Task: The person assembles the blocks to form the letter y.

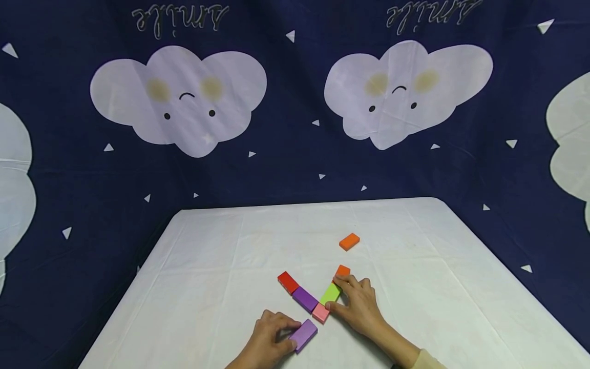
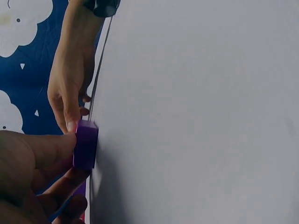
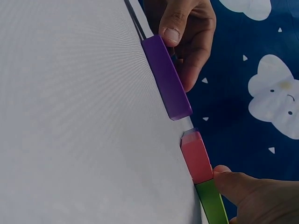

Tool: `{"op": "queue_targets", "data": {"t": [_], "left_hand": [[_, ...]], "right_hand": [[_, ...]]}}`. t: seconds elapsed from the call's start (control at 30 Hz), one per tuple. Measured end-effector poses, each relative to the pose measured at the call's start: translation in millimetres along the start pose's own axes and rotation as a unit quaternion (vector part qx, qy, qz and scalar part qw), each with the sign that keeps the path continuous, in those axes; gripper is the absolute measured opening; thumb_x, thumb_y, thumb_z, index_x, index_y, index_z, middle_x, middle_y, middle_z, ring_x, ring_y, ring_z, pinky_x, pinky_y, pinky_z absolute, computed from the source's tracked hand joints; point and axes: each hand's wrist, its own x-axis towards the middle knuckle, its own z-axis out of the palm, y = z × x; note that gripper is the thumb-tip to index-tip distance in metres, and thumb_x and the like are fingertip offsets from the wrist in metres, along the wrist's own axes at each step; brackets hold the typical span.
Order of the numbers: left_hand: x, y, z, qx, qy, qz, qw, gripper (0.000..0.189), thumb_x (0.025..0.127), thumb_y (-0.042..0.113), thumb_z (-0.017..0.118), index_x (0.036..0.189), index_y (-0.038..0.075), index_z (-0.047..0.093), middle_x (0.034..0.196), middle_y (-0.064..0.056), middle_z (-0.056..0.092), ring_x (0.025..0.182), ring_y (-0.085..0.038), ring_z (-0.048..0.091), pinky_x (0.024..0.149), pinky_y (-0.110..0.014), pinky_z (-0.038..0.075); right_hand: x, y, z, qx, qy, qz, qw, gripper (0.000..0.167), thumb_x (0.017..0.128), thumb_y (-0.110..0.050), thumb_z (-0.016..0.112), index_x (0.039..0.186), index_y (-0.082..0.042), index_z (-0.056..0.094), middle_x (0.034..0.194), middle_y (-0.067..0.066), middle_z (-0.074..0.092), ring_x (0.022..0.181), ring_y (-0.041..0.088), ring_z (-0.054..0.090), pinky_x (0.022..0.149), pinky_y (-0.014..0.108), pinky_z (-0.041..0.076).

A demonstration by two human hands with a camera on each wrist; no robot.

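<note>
A light purple block (image 1: 303, 335) is pinched by my left hand (image 1: 269, 335), thumb at its near end and fingers at the far end. In the right wrist view that purple block (image 3: 168, 79) stands apart from the pink block. My right hand (image 1: 361, 307) spans the lime green block (image 1: 330, 293); its thumb lies where green meets the pink block (image 1: 320, 313), its fingertips at the orange block (image 1: 342, 271). These blocks form a V with a dark purple block (image 1: 305, 299) and a red block (image 1: 288, 282), the pink one at the corner.
Another orange block (image 1: 349, 242) lies alone farther back on the white-covered table (image 1: 207, 266). Behind the table hangs a dark blue cloth (image 1: 295, 102) printed with clouds and small triangles.
</note>
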Motion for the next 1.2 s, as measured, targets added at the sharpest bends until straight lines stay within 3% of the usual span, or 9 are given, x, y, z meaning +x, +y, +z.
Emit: {"op": "queue_targets", "data": {"t": [0.37, 0.73, 1.2], "left_hand": [[1.5, 7.4, 7.1, 0.027, 0.024, -0.023, 0.9991, 0.03, 0.077, 0.023, 0.072, 0.106, 0.018, 0.071, 0.096, 0.01, 0.065, 0.09, -0.003, 0.04, 0.074, -0.026, 0.028], [4.1, 8.2, 13.5, 0.055, 0.06, -0.009, 0.9966, 0.027, 0.076, 0.022, 0.071, 0.103, 0.018, 0.072, 0.094, 0.01, 0.065, 0.089, -0.004, 0.041, 0.073, -0.027, 0.029], [5.0, 11.0, 16.6, 0.053, 0.079, -0.016, 0.9953, 0.027, 0.076, 0.023, 0.071, 0.102, 0.017, 0.072, 0.092, 0.009, 0.064, 0.086, -0.003, 0.041, 0.071, -0.025, 0.028]], "right_hand": [[1.0, 0, 1, -0.003, 0.006, -0.004, 1.0, 0.063, 0.067, -0.045, 0.079, 0.119, -0.013, 0.065, 0.121, -0.004, 0.06, 0.082, 0.012, 0.034, 0.074, 0.03, 0.027], [1.5, 2, 1, 0.0, 0.001, 0.001, 1.0, 0.064, 0.066, -0.043, 0.079, 0.12, -0.013, 0.065, 0.119, -0.003, 0.06, 0.083, 0.015, 0.036, 0.074, 0.03, 0.028], [1.7, 2, 2, -0.004, 0.006, -0.006, 1.0, 0.063, 0.066, -0.044, 0.079, 0.119, -0.013, 0.065, 0.117, -0.003, 0.061, 0.083, 0.015, 0.037, 0.074, 0.031, 0.029]]}}
